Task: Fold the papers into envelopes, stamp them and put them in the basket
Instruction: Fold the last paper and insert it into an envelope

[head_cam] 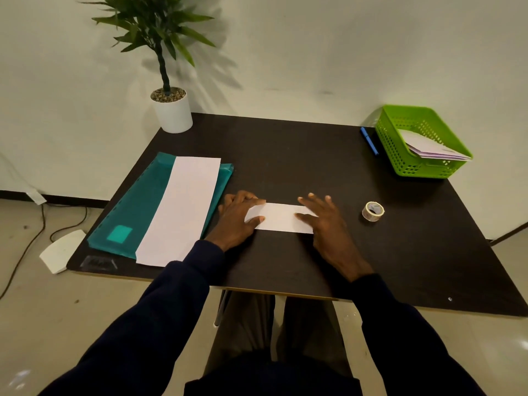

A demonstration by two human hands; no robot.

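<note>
paper (281, 217) — seems light, thin, easy to crease | left hand (238, 217) grip pinches its left end | right hand (328, 221) flat, fingers straight, presses the right end | best held by the edges

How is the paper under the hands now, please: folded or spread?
Folded: the paper is a narrow strip, left hand gripping its lifted end, right hand pressing.

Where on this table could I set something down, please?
Free: the back strip between white plant pot and blue pen; the near right corner below the small tape roll. Crowded: left, with teal plastic folder and white sheet; centre, where left hand and right hand work the folded white paper.
</note>
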